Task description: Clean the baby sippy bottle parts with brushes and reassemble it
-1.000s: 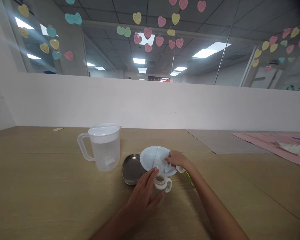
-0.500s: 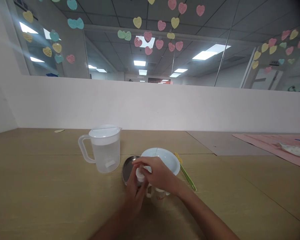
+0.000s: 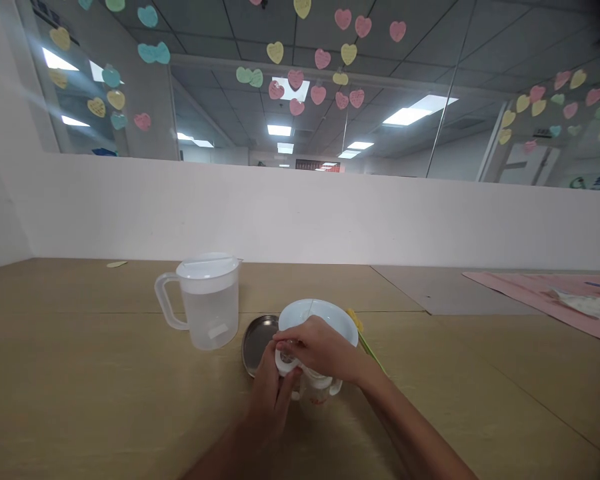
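A small clear bottle with white side handles (image 3: 320, 388) stands on the wooden table in front of me. My right hand (image 3: 320, 348) is closed over a white ring-shaped cap (image 3: 286, 360) at the bottle's top. My left hand (image 3: 271, 393) curls against the bottle's left side, fingers bent around it. Just behind the hands lies a white divided bowl (image 3: 325, 313). A round metal dish (image 3: 257, 337) sits to the bowl's left.
A clear lidded pitcher of water (image 3: 207, 300) stands to the left of the metal dish. A green-handled utensil with a yellow end (image 3: 363, 333) lies right of the bowl. A pink mat (image 3: 545, 290) covers the far right. A low white partition (image 3: 300, 213) runs behind the table.
My right hand left the bowl's rim and came down onto the bottle's top with the white cap. My left hand shifted from beside the open bottle to gripping its side.
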### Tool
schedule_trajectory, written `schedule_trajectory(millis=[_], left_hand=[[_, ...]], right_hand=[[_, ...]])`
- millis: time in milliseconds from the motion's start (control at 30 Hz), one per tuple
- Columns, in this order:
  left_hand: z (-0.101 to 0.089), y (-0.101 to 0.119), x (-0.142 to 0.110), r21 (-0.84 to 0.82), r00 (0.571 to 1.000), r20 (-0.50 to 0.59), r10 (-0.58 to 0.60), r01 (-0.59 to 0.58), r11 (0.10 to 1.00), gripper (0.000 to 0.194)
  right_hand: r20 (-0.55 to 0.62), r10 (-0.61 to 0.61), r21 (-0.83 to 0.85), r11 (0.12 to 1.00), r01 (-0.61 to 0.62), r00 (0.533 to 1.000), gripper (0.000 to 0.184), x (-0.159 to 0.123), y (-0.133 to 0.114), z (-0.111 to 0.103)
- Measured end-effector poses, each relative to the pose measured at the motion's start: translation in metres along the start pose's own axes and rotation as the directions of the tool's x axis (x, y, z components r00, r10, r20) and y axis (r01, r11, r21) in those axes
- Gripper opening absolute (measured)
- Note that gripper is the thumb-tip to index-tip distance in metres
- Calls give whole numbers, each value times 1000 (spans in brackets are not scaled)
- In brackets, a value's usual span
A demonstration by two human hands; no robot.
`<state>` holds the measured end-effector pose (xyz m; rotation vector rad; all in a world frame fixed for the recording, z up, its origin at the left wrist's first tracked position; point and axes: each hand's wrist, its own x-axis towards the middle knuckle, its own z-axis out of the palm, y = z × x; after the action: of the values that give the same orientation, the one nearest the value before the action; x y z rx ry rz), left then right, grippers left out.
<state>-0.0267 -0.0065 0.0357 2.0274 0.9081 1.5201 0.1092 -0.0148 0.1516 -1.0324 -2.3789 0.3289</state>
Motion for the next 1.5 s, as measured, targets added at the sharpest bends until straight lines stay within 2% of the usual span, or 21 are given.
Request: schedule_trajectory(millis=[67,167,200,267,333,400,500,567,633,733,833,900,1000,1067,1100,1167,1233,1267,1300,1367,1500], left_hand=[[-1,-4,0,2,989,43,138,-139,990,39],[-3,-4,3,17,972,69,227,-228,973,43],[-3,-1,7,48,981,46,186,-188,981,41],[-5,3,18,145,998,-13,54,-51,988,36],[-5,3,34,262,998,-27,-53,58,963,35],[-4,-4,53,383,993,4,-116,106,918,38],[2,-20,80,613,982,113,-154,53,788,41],[7,-28,91,726,965,176,-196,7,688,39],[13,-32,97,770,950,214,-229,-20,638,34],[18,-34,98,782,937,238,-256,-29,622,30],[15,-28,100,791,920,260,-293,-29,612,33],[6,-14,105,781,906,301,-297,-55,622,37],[-22,24,119,709,897,355,-264,-74,701,38],[-50,54,129,523,938,283,-202,25,852,41],[-65,66,133,487,964,198,-177,60,871,43],[-96,80,137,564,986,-73,-152,166,809,46],[-124,77,138,658,932,-337,-131,333,675,45],[-135,71,138,683,904,-403,-141,400,611,45],[-144,63,137,697,885,-434,-170,450,558,47],[-157,46,134,714,864,-456,-216,499,491,52],[-167,22,132,634,779,-566,-268,620,462,60]], right_hand=[[-26,13,172,985,-8,1000,27,-2,12,-9],[-124,200,388,911,-139,972,44,-5,38,-27],[-223,272,348,919,-184,936,44,-6,49,-33],[-391,338,88,940,-331,856,36,-8,72,-41],[-367,413,-120,868,-482,834,29,-10,95,-42],[-229,518,-265,782,-565,824,25,-11,117,-33],[-121,542,-282,784,-552,832,25,-10,141,-13],[-75,543,-276,795,-540,836,37,-10,150,1],[-44,540,-272,803,-530,841,51,-9,156,11],[-26,526,-252,819,-515,850,59,-9,159,17],[-58,501,-209,839,-502,863,50,-9,159,15],[-127,486,-176,847,-502,865,38,-10,158,10],[-274,477,-126,843,-523,835,25,-22,158,3],[-417,480,-40,838,-544,771,26,-37,164,4],[-492,491,24,834,-552,719,27,-47,169,7],[-578,549,150,798,-583,603,30,-68,181,14],[-601,649,294,723,-626,467,34,-87,196,22],[-600,692,347,677,-649,401,35,-95,203,26],[-599,715,370,648,-666,362,37,-101,208,30],[-599,737,388,609,-692,313,38,-110,217,35],[-598,740,370,595,-713,308,34,-114,222,39]])
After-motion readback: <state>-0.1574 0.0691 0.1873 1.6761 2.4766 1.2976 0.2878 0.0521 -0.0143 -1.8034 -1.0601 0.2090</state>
